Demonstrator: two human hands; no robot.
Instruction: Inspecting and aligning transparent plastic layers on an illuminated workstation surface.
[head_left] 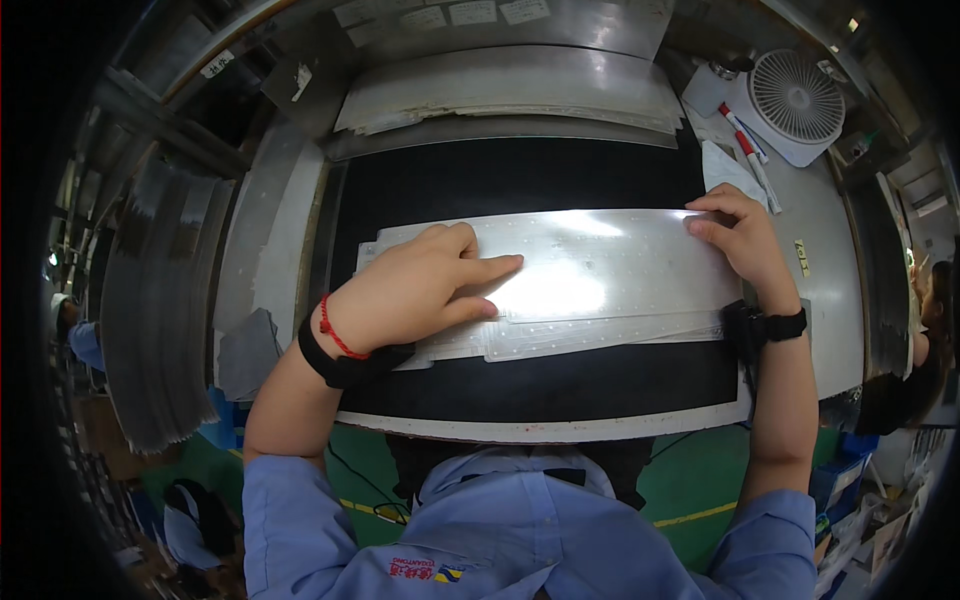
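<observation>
A shiny thin metal sheet (600, 265) with small holes along its edges lies on top of several similar sheets (560, 338), which fan out unevenly beneath it on a black mat (520, 175). My left hand (425, 275) rests on the left part of the top sheet, index finger stretched out and thumb apart from it, the other fingers bent. At the far right corner, my right hand (735, 230) has its thumb on the sheet and its fingers bent at the far edge, closed on it. A bright glare hides part of the surface.
More metal sheets (510, 95) are piled at the back of the table. On the right stand a white fan (797, 97) and a bottle (706, 90), beside red-capped markers (748, 145) and a white cloth (725, 168). Tall sheet stacks (165, 300) stand at the left.
</observation>
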